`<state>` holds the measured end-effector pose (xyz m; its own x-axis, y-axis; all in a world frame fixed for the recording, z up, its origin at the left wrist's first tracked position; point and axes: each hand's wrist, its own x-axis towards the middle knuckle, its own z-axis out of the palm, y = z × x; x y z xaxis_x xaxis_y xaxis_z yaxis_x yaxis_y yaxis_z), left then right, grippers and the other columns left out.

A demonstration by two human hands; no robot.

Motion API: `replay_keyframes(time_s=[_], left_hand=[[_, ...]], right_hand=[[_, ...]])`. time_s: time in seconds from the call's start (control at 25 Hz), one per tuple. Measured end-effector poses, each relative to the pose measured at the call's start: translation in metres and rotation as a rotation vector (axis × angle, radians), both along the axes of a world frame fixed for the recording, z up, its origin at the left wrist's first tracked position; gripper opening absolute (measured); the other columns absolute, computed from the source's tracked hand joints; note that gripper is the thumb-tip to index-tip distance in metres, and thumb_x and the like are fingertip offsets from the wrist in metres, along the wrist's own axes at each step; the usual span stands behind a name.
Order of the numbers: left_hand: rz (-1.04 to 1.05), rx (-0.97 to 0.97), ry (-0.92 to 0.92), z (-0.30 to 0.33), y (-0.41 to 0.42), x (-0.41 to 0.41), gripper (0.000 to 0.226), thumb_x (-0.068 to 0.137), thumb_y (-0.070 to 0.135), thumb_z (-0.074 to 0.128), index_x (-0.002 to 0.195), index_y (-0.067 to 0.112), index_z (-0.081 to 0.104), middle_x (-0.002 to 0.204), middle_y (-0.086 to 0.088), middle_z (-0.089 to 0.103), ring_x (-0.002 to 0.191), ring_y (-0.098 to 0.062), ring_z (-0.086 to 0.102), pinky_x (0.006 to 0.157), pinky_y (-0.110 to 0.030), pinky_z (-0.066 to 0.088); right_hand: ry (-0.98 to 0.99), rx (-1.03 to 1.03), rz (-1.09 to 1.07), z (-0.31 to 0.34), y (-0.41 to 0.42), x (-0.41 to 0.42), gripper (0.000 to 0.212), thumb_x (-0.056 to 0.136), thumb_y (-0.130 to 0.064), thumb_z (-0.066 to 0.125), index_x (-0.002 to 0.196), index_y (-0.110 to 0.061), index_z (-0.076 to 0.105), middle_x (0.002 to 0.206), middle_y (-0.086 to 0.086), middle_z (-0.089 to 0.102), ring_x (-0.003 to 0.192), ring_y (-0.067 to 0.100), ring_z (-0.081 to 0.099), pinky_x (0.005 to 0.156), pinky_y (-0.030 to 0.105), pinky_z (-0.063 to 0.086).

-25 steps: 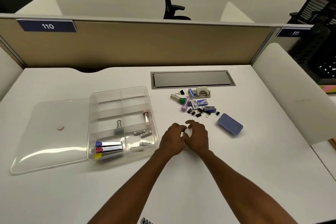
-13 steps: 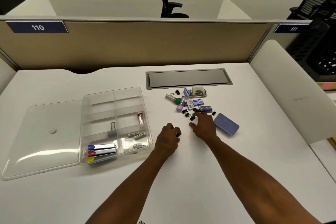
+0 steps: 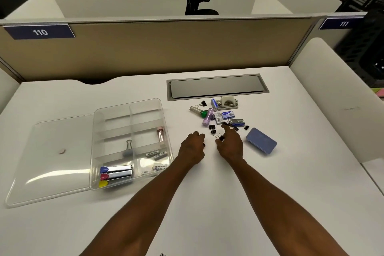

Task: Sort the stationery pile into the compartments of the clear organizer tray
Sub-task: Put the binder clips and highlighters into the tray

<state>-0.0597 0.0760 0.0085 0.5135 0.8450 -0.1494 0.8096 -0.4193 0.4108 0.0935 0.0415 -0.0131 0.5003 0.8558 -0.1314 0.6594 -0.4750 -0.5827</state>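
Small black binder clips (image 3: 212,129) are being gathered from the near edge of the scattered stationery pile (image 3: 221,115) on the white desk (image 3: 270,193), right of the clear plastic organizer tray (image 3: 166,127). One clip is being pinched between thumb and forefinger of the right hand (image 3: 229,145), while the left hand (image 3: 192,147) is being kept curled closed, something dark just showing at its fingertips. Clips are best being collected together, then dropped into one compartment, perhaps beside the silver-handled binder clip (image 3: 128,147).

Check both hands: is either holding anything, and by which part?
Right hand pinches a small black binder clip at its fingertips; the exact part is unclear. Left hand is closed; contents cannot be told.
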Motion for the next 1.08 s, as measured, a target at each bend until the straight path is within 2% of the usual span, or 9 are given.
replay_keyframes(time_s=[0.12,0.24,0.32,0.44,0.56,0.68,0.76,0.96,1.08], left_hand=[[-0.078,0.015,0.05,0.003,0.008,0.009,0.025,0.087,0.008,0.058,0.112,0.009,0.06,0.117,-0.011,0.052,0.105,-0.028,0.054,0.082,-0.036,0.047],[-0.072,-0.001,-0.098,0.002,0.01,0.022,0.035,0.082,0.0,0.065,0.114,0.01,0.057,0.129,-0.009,0.047,0.099,-0.024,0.057,0.083,-0.035,0.054],[-0.111,0.024,-0.18,0.002,0.013,0.032,0.037,0.079,-0.003,0.068,0.111,0.011,0.057,0.139,-0.007,0.042,0.107,-0.023,0.058,0.086,-0.035,0.056],[-0.213,0.141,-0.037,0.001,0.022,0.041,0.03,0.08,0.001,0.069,0.106,0.012,0.059,0.146,-0.009,0.042,0.126,-0.028,0.048,0.092,-0.04,0.052],[-0.321,0.225,0.106,0.001,0.029,0.046,0.023,0.085,0.01,0.065,0.106,0.013,0.057,0.127,-0.008,0.056,0.12,-0.029,0.048,0.085,-0.039,0.046],[-0.332,0.235,0.098,0.003,0.026,0.046,0.016,0.089,0.008,0.056,0.105,0.013,0.054,0.109,-0.008,0.06,0.106,-0.029,0.051,0.075,-0.037,0.042],[-0.304,0.239,0.07,-0.001,0.019,0.043,0.013,0.092,0.009,0.052,0.103,0.014,0.054,0.105,-0.008,0.06,0.103,-0.028,0.05,0.069,-0.035,0.039],[-0.19,0.212,0.025,-0.016,0.004,0.023,0.008,0.093,0.02,0.057,0.101,0.017,0.055,0.104,-0.004,0.058,0.096,-0.027,0.05,0.065,-0.038,0.046],[-0.12,0.191,-0.014,-0.025,-0.005,0.011,0.011,0.092,0.026,0.06,0.099,0.018,0.058,0.105,-0.003,0.056,0.092,-0.026,0.051,0.063,-0.037,0.046]], right_hand=[[-0.028,-0.035,0.015,-0.003,0.0,0.002,0.055,0.088,-0.025,0.069,0.139,-0.015,0.051,0.136,0.009,0.055,0.125,0.027,0.049,0.102,0.037,0.042],[-0.021,0.112,-0.04,-0.013,-0.019,-0.004,0.034,0.091,-0.026,0.066,0.121,-0.011,0.063,0.12,0.011,0.058,0.115,0.029,0.051,0.094,0.034,0.042],[-0.083,0.21,-0.054,-0.02,-0.032,-0.011,0.024,0.092,-0.026,0.063,0.112,-0.012,0.065,0.113,0.009,0.059,0.108,0.029,0.051,0.088,0.036,0.043],[-0.22,0.184,-0.061,-0.022,-0.032,-0.014,0.021,0.093,-0.027,0.06,0.109,-0.014,0.065,0.118,0.01,0.059,0.111,0.03,0.05,0.089,0.04,0.043],[-0.231,0.173,-0.096,-0.021,-0.031,-0.013,0.023,0.094,-0.029,0.059,0.11,-0.014,0.065,0.132,0.013,0.056,0.127,0.03,0.046,0.1,0.042,0.041],[-0.231,0.196,-0.093,-0.022,-0.032,-0.013,0.021,0.093,-0.028,0.061,0.108,-0.013,0.064,0.137,0.013,0.054,0.131,0.031,0.044,0.103,0.044,0.04],[-0.224,0.195,-0.082,-0.023,-0.031,-0.012,0.021,0.093,-0.028,0.06,0.108,-0.014,0.063,0.142,0.012,0.05,0.135,0.029,0.041,0.105,0.043,0.039],[-0.213,0.15,-0.096,-0.024,-0.021,-0.008,0.024,0.097,-0.036,0.049,0.107,-0.017,0.059,0.159,0.006,0.03,0.149,0.023,0.021,0.113,0.042,0.03],[-0.248,0.137,-0.067,-0.026,-0.019,-0.009,0.027,0.097,-0.033,0.049,0.111,-0.012,0.057,0.153,0.008,0.039,0.144,0.025,0.031,0.109,0.043,0.035]])
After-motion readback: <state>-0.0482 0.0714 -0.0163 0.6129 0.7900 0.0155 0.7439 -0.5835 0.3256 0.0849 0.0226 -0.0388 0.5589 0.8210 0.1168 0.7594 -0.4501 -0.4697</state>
